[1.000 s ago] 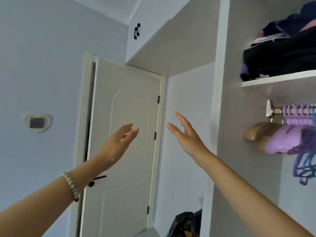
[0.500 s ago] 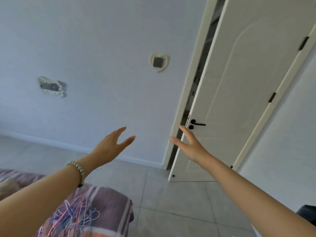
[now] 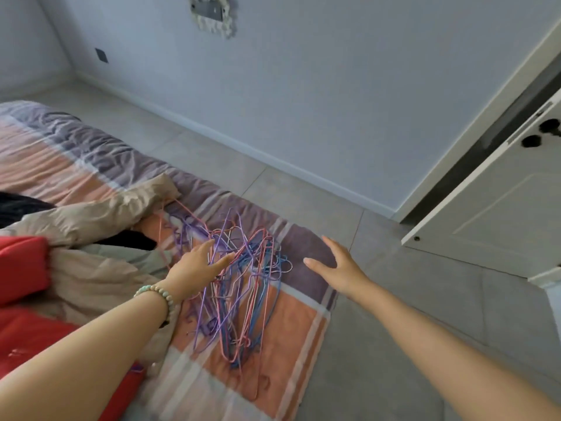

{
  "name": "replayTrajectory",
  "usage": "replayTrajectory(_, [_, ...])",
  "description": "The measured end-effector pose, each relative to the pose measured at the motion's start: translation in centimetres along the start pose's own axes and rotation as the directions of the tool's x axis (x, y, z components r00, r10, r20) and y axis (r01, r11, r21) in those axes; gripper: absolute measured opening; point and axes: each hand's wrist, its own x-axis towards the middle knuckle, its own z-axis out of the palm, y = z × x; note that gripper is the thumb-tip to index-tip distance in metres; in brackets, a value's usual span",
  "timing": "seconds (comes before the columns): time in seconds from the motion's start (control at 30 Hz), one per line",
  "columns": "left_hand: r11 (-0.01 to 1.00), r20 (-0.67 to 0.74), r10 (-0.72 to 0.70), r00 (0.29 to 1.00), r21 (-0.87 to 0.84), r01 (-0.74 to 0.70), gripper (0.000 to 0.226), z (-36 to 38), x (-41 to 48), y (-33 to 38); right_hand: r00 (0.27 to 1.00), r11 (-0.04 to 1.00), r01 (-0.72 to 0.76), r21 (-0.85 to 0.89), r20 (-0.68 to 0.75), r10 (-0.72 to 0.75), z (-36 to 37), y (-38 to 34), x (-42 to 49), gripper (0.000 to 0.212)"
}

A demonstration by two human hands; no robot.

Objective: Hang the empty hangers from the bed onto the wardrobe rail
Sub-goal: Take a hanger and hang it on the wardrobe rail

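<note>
hangers: 1 tangled wire pile, purple/blue/pink, on bed nr its right edge.
L hand: fingers straight, spread, over pile's far-left part; contact unclear, holds nothing.
R hand: flat, spread, just right of pile, holds nothing.
risk: hooks look interlocked, so lifting one prob drags others; strays could slide off to floor.
counts: hands 2; hangers many, too tangled to count; bracelet 1; door 1, far right.
rail: not in view.

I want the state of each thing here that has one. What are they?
hangers: tangled heap, lying on the bed
left hand: open, over the heap
right hand: open, holding nothing
door: ajar
blanket: crumpled on the bed
</note>
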Motion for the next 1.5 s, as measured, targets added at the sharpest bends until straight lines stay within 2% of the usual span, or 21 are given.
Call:
replayTrajectory(0.13, [0.992, 0.031, -0.120, 0.992, -0.029, 0.121, 0.083, 4.1, 1.4, -6.4, 0.993, 0.997, -0.078, 0.014, 0.093, 0.076, 6.7, 3.0, 2.6, 0.077])
replayTrajectory(0.23, [0.972, 0.080, -0.211, 0.974, -0.090, 0.218, 0.089, 7.3, 2.3, -10.6, 0.981, 0.990, -0.138, 0.038, 0.144, 0.131, 11.4, 5.1, 4.6, 0.076])
replayTrajectory(0.4, [0.941, 0.122, -0.275, 0.954, -0.171, 0.293, 0.077, 11.8, 3.4, -14.6, 0.945, 0.963, -0.254, 0.095, 0.237, 0.226, 17.5, 8.0, 7.5, 0.074])
replayTrajectory(0.53, [0.925, 0.124, -0.280, 0.952, -0.230, 0.302, 0.072, 14.6, 4.9, -16.6, 0.918, 0.920, -0.350, 0.174, 0.261, 0.300, 21.8, 9.9, 9.5, 0.071])
replayTrajectory(0.67, [0.898, 0.126, -0.291, 0.949, -0.308, 0.316, 0.066, 17.1, 5.8, -17.9, 0.878, 0.836, -0.461, 0.298, 0.293, 0.379, 25.8, 11.2, 10.7, 0.064])
replayTrajectory(0.87, [0.800, 0.092, -0.296, 0.951, -0.520, 0.299, 0.046, 19.3, 6.4, -18.2, 0.844, 0.717, -0.532, 0.450, 0.349, 0.407, 28.9, 12.1, 11.3, 0.057])
replayTrajectory(0.93, [0.796, 0.056, -0.280, 0.958, -0.545, 0.264, 0.027, 19.7, 6.1, -17.8, 0.835, 0.680, -0.547, 0.488, 0.369, 0.407, 29.4, 11.9, 11.4, 0.045])
replayTrajectory(1.0, [0.783, 0.018, -0.260, 0.965, -0.581, 0.222, 0.010, 20.3, 5.7, -17.5, 0.830, 0.636, -0.557, 0.535, 0.384, 0.404, 29.6, 11.5, 11.4, 0.021])
replayTrajectory(1.03, [0.768, -0.011, -0.263, 0.965, -0.608, 0.202, 0.006, 20.6, 5.4, -17.3, 0.831, 0.609, -0.557, 0.565, 0.391, 0.397, 29.6, 11.3, 11.4, 0.014])
replayTrajectory(1.13, [0.743, -0.103, -0.269, 0.958, -0.655, 0.138, 0.014, 20.9, 4.1, -16.3, 0.859, 0.582, -0.512, 0.632, 0.373, 0.350, 29.0, 10.7, 10.8, 0.015])
replayTrajectory(1.37, [0.766, -0.299, -0.147, 0.943, -0.637, -0.083, 0.027, 16.8, 2.4, -11.7, 0.941, 0.554, -0.337, 0.761, 0.294, 0.167, 23.6, 7.7, 8.1, 0.016])
replayTrajectory(1.5, [0.819, -0.289, -0.056, 0.956, -0.561, -0.122, 0.030, 12.3, 2.3, -7.3, 0.980, 0.534, -0.183, 0.825, 0.194, 0.036, 17.8, 4.5, 6.0, 0.010])
